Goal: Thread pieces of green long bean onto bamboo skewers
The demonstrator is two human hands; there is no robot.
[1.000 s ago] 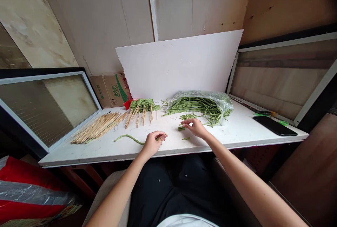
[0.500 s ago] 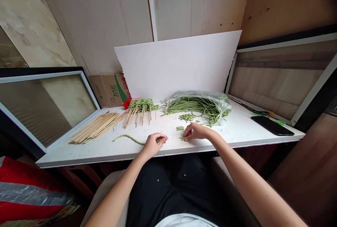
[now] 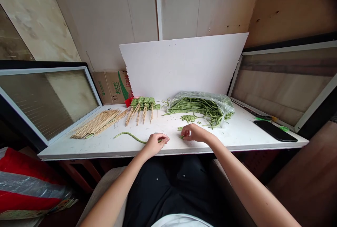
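My left hand (image 3: pixel 154 142) rests near the front edge of the white table (image 3: pixel 79 146), fingers pinched round one end of a long green bean (image 3: pixel 129 135) that curves off to the left. My right hand (image 3: pixel 195 133) lies just to the right of it, fingers curled down over short cut bean pieces (image 3: pixel 181 137). A few more cut pieces (image 3: pixel 180 128) lie just beyond that hand, and a small heap of them (image 3: pixel 188 117) sits farther back.
A clear plastic bag of long green beans (image 3: pixel 201 105) lies at the back centre. Bean skewers (image 3: pixel 143 107) and a pile of bare bamboo sticks (image 3: pixel 98 123) lie to the left. A black phone (image 3: pixel 275 130) is at the right. A white board (image 3: pixel 181 65) leans behind, a cardboard box (image 3: pixel 112 87) beside it.
My right hand has come back from the cut pieces toward the front edge and curled down over the pieces there. My left hand has stayed on the long bean.
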